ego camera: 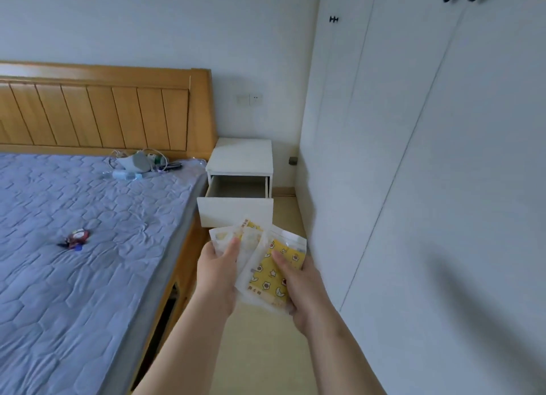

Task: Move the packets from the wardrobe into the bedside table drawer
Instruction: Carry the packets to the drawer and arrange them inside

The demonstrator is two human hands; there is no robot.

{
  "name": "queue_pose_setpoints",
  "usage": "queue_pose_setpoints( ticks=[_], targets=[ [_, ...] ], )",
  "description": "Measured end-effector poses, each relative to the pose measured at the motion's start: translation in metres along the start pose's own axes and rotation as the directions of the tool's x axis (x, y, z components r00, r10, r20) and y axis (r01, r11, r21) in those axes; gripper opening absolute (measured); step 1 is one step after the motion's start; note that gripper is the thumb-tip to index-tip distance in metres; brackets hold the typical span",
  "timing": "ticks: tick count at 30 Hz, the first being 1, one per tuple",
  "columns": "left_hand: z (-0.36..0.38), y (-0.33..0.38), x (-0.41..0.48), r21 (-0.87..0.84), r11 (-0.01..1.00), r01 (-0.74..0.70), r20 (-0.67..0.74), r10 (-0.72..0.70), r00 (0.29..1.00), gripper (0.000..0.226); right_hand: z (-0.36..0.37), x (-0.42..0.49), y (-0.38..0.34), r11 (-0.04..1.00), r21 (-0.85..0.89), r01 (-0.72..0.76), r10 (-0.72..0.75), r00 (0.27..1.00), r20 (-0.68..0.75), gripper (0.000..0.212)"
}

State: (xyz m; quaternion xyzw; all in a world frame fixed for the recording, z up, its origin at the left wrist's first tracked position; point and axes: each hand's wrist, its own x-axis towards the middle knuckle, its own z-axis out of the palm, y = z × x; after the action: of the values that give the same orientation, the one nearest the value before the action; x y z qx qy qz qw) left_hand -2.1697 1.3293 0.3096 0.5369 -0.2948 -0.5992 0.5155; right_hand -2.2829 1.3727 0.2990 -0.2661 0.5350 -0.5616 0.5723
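- You've got the packets fanned out between both hands, up in the air over the floor, just short of the drawer.
- Your left hand grips the back few, thumb pressed across their top edge.
- Your right hand pinches the front yellow one with the star and moon print, thumb on its face and fingers underneath.
- The drawer stands pulled out of the white bedside table.
- That table sits in the corner between the bed and the wardrobe, whose doors are closed on your right.
- On the bed, a tangle of cables and small stuff lies at the head-end corner nearest the table. A small red thing lies further down the cover, well apart from it.
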Motion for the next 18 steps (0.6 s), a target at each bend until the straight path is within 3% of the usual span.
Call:
queue_pose_setpoints(
  ticks=[7, 13, 18],
  targets=[
    [-0.004, 0.049, 0.089, -0.074, 0.997, -0.02, 0.023, 0.022, 1.0, 0.01, 0.037, 0.08, -0.023, 1.0, 0.0, -0.004, 0.004, 0.999, -0.034, 0.005],
    [0.015, 0.07, 0.153, 0.01, 0.992, -0.123, -0.011, 0.123, 0.992, 0.013, 0.027, 0.152, -0.056, 0.991, 0.124, 0.049, -0.031, 0.989, -0.146, 0.011],
    [0.055, 0.082, 0.195, 0.045, 0.988, -0.145, 0.061, 0.143, 0.988, 0.015, 0.022, 0.221, -0.097, 0.985, 0.13, 0.112, -0.106, 0.993, -0.05, 0.016]
  ],
)
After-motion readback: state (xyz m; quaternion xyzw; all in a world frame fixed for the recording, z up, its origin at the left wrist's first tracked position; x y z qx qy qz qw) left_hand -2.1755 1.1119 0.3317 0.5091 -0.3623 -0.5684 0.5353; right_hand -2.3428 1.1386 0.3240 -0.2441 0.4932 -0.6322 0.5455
